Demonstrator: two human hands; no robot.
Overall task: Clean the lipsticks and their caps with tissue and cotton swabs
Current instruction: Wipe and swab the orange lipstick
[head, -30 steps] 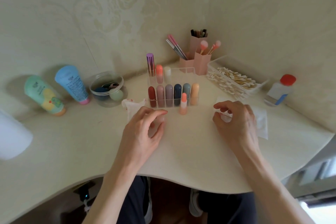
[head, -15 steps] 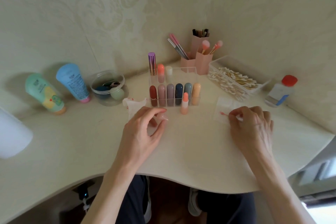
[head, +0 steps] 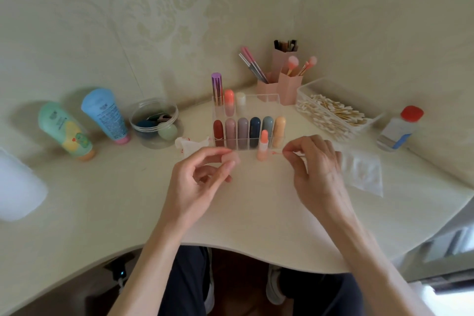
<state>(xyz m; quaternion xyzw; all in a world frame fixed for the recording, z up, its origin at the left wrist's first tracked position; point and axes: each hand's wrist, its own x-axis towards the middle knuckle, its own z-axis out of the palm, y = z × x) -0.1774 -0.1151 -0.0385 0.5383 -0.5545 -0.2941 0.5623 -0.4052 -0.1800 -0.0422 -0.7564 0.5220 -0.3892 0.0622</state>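
Note:
My left hand pinches a translucent pink lipstick cap between thumb and fingers above the table. My right hand pinches a cotton swab whose pink-stained tip points left toward the cap. An uncapped peach lipstick stands upright on the table between both hands, in front of a clear organizer holding several capped lipsticks. A stained crumpled tissue lies left of the organizer. A flat tissue lies to the right, partly under my right hand.
A clear box of cotton swabs and a red-capped bottle sit at the right. Pink brush holders stand behind. A round clear tub and two tubes are at the left. A white object sits at the far left edge.
My right hand picked up a cotton swab from the tissue area and carried it left toward the cap. My left hand lifted the cap slightly.

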